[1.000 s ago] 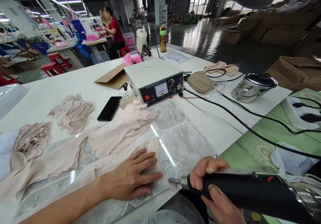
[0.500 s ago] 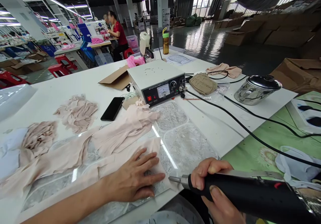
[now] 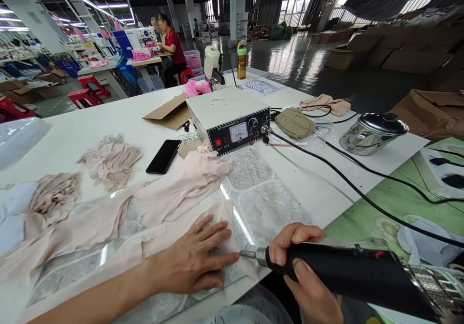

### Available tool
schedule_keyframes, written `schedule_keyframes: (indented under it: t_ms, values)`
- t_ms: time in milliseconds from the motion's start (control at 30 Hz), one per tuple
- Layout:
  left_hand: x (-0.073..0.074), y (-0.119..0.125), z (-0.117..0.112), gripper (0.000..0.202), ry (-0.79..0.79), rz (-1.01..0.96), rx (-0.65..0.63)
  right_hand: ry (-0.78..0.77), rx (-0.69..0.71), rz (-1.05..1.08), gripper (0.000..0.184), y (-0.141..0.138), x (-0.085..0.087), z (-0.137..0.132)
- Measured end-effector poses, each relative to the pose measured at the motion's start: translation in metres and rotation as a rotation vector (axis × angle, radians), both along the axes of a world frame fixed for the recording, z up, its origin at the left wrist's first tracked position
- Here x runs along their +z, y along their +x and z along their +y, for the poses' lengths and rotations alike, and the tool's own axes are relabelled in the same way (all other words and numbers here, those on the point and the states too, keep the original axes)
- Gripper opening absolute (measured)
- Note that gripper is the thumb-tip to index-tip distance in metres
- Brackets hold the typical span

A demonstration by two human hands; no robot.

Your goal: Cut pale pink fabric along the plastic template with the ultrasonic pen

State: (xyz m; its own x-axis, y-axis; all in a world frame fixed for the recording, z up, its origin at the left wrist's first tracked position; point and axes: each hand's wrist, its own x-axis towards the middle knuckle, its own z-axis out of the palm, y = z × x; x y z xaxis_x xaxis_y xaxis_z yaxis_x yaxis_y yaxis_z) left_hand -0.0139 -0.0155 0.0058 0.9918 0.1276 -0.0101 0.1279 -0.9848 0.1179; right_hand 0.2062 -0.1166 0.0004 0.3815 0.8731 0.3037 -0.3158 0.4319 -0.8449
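Observation:
My left hand (image 3: 192, 261) lies flat with fingers spread on a strip of pale pink fabric (image 3: 170, 193) that rests on a scratched clear plate (image 3: 268, 208). My right hand (image 3: 300, 275) is wrapped round a black hand tool (image 3: 348, 273) with a metal tip (image 3: 248, 254). The tip points left and sits right beside my left fingertips at the fabric's edge. A black cable (image 3: 348, 186) runs from the white control box (image 3: 228, 116) with a dial toward the tool.
Piles of pink fabric scraps (image 3: 110, 162) and a black phone (image 3: 164, 155) lie to the left. A steel pot (image 3: 371, 131), cardboard (image 3: 170, 113) and a bottle (image 3: 241, 60) stand further back. Far off, a person in red (image 3: 174, 48) sits at a sewing machine.
The tool in my right hand has moved left, bringing its tip up against my left fingertips. My left hand has stayed pressed on the fabric.

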Motion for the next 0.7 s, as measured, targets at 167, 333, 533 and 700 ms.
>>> schedule_keyframes:
  t_ms: [167,333,533,700]
  values:
    - [0.0,0.0,0.001,0.047,-0.002,-0.023,-0.003,-0.022,-0.001,-0.004,0.009,0.001,0.001,-0.005]
    - [-0.002,-0.001,0.0,0.047,-0.014,-0.085,0.0,-0.064,0.025,-0.002,0.011,0.002,0.002,-0.011]
    - [0.0,-0.001,0.0,0.046,-0.011,-0.072,0.002,-0.07,0.038,-0.027,0.011,0.002,0.003,-0.013]
    - [0.0,-0.002,0.0,0.047,0.002,-0.048,-0.008,-0.038,0.042,-0.012,0.011,-0.001,0.006,-0.01]
